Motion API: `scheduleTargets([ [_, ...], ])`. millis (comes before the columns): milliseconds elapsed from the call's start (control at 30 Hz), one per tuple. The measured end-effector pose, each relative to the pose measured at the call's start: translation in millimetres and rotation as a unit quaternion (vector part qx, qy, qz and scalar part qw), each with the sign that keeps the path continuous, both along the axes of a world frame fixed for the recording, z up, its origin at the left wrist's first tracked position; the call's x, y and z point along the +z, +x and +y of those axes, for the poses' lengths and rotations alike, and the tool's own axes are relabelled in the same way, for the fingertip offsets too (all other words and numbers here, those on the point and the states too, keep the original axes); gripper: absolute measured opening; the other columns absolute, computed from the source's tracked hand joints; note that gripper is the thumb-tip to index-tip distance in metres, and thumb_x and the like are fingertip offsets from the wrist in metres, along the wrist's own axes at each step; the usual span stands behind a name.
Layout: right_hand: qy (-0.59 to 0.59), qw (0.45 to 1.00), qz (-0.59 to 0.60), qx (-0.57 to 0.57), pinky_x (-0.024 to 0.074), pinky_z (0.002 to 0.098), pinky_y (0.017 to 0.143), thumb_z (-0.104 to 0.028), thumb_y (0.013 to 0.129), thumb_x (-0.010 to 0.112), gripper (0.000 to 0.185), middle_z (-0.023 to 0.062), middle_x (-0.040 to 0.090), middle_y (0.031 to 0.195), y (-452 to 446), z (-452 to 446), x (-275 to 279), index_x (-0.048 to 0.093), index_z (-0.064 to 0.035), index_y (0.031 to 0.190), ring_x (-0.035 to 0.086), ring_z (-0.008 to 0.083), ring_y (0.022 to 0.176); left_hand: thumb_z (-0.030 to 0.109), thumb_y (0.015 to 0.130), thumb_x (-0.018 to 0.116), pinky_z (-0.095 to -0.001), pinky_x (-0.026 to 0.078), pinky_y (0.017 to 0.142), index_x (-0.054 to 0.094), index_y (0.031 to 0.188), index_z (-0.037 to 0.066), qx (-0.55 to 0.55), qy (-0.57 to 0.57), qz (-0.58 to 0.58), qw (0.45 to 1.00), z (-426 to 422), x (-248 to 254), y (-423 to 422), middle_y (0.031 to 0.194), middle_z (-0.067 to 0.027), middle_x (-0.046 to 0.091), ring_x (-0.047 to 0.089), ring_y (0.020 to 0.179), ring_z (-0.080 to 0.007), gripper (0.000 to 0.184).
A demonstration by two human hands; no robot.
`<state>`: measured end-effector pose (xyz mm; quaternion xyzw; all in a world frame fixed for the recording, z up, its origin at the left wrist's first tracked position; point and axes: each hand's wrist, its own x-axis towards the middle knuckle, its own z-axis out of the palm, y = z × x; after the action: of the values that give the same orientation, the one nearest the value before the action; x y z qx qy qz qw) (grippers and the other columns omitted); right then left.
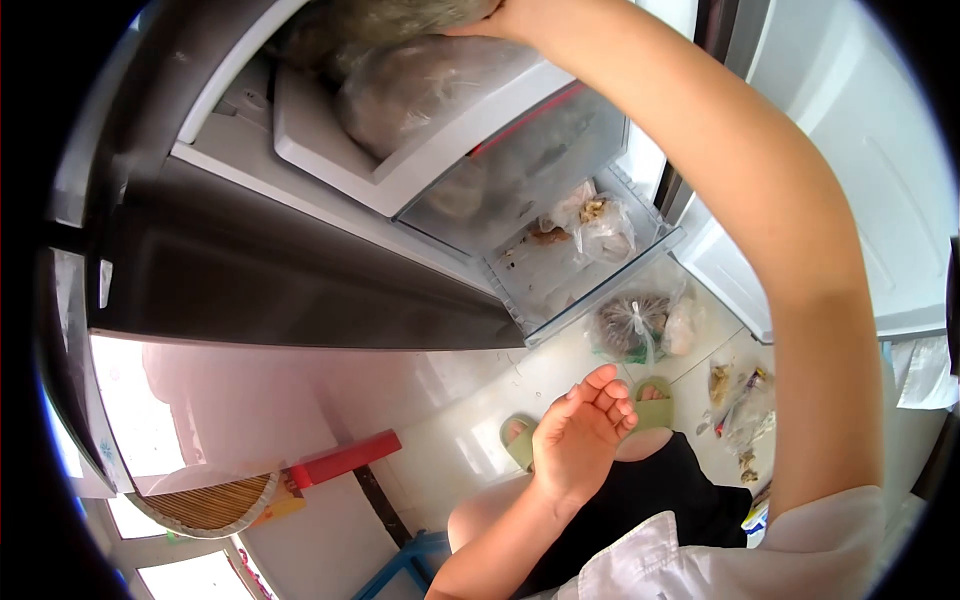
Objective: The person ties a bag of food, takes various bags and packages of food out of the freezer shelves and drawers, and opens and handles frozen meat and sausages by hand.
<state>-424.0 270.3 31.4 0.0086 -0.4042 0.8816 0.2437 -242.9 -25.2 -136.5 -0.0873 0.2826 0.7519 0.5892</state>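
Note:
My right hand [490, 22] reaches to the top of the view, against a bulky clear plastic bag [400, 20] in the upper freezer drawer [330, 165]; most of its fingers are hidden. Under that bag lies another plastic bag [430, 85]. My left hand [585, 430] hovers above my lap, palm up, fingers loosely curled and apart, holding nothing. Below the upper drawer, a clear lower drawer [590, 298] is pulled out, with a small plastic bag of food [600, 222] and loose crumbs inside.
Tied bags [635, 325] sit on the tiled floor beyond my green slippers [655, 410]. More bags [745, 415] lie at the right. The open fridge door [850, 160] stands at the right. A blue stool [410, 570], red object [345, 458] and woven basket [210, 500] are lower left.

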Motion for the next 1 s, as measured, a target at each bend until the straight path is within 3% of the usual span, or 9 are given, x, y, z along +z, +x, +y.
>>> scheduleTargets([
  [200,0.052,0.998,-0.025,-0.01,0.0548,0.0462,0.081,-0.032,0.086,0.054,0.036,0.0129,0.064,0.102,48,3,-5,0.056,-0.0038,0.107,0.065,0.0268,0.093,0.041,0.086,0.054,-0.0339,0.039,0.088,0.054,0.113,0.009,-0.013,-0.007,-0.008,1.0,-4,-2,4,0.098,-0.0028,0.056,0.05,0.092,-0.0188,0.042],
  [400,-0.009,0.998,-0.043,-0.038,0.0559,0.0426,0.075,-0.032,0.089,0.054,0.033,0.0103,0.065,0.101,90,-3,-33,0.058,-0.0061,0.11,0.065,0.0216,0.092,0.043,0.085,0.056,-0.034,0.039,0.09,0.053,0.114,0.01,0.001,-0.004,0.003,1.0,0,-4,-5,0.101,-0.002,0.055,0.05,0.093,-0.0184,0.044],
  [600,0.04,0.989,-0.081,-0.115,0.0507,0.0352,0.082,-0.03,0.084,0.062,0.043,0.0091,0.063,0.107,169,-48,-53,0.057,-0.0005,0.115,0.062,0.0193,0.1,0.051,0.08,0.061,-0.0359,0.038,0.092,0.047,0.127,0.009,-0.016,0.09,0.185,0.979,13,17,-26,0.115,-0.0044,0.054,0.049,0.102,-0.0192,0.064],
  [733,0.026,0.994,-0.089,-0.059,0.049,0.0339,0.087,-0.028,0.082,0.061,0.05,0.0117,0.063,0.11,225,-62,-101,0.054,0.005,0.119,0.061,0.0187,0.1,0.05,0.081,0.062,-0.0406,0.034,0.1,0.043,0.134,0.008,0.035,0.068,0.3,0.951,17,18,-47,0.128,-0.005,0.051,0.047,0.115,-0.0237,0.07],
  [800,-0.051,0.998,-0.039,0.006,0.0486,0.0351,0.09,-0.028,0.082,0.058,0.056,0.0149,0.062,0.113,252,-85,-115,0.05,0.0062,0.125,0.062,0.0223,0.1,0.04,0.08,0.063,-0.0405,0.028,0.107,0.039,0.137,0.005,0.068,0.034,0.233,0.97,14,26,-44,0.138,-0.0094,0.045,0.038,0.129,-0.0261,0.071],
  [867,-0.198,0.978,-0.063,0.018,0.0489,0.0375,0.092,-0.031,0.081,0.054,0.061,0.0178,0.061,0.117,272,-114,-134,0.046,0.0064,0.129,0.063,0.0268,0.102,0.035,0.081,0.062,-0.0418,0.035,0.104,0.043,0.134,0.004,0.076,0.038,0.135,0.987,6,-13,-47,0.132,-0.0116,0.05,0.045,0.124,-0.0279,0.064],
  [900,-0.277,0.957,-0.027,0.085,0.0486,0.0381,0.092,-0.031,0.081,0.054,0.061,0.0193,0.06,0.119,280,-125,-137,0.046,0.0063,0.129,0.062,0.0283,0.103,0.026,0.079,0.061,-0.042,0.046,0.094,0.048,0.128,0.0,0.079,-0.014,0.097,0.992,4,-10,-43,0.121,-0.0151,0.058,0.057,0.11,-0.0293,0.058],
  [967,-0.431,0.878,0.027,0.204,0.0486,0.0397,0.092,-0.033,0.082,0.052,0.062,0.0211,0.058,0.122,295,-153,-141,0.046,0.0056,0.13,0.061,0.0306,0.105,0.022,0.077,0.062,-0.0409,0.051,0.087,0.05,0.125,-0.002,0.067,-0.096,0.194,0.974,10,13,-27,0.114,-0.0157,0.061,0.062,0.101,-0.0293,0.055],
  [1000,-0.468,0.856,0.034,0.218,0.0487,0.0406,0.092,-0.035,0.083,0.051,0.062,0.0214,0.056,0.123,299,-167,-143,0.045,0.0049,0.13,0.06,0.0313,0.106,0.023,0.078,0.063,-0.0401,0.052,0.083,0.051,0.124,-0.003,0.047,-0.075,0.158,0.983,14,9,-25,0.111,-0.0159,0.062,0.063,0.098,-0.0288,0.054],
])
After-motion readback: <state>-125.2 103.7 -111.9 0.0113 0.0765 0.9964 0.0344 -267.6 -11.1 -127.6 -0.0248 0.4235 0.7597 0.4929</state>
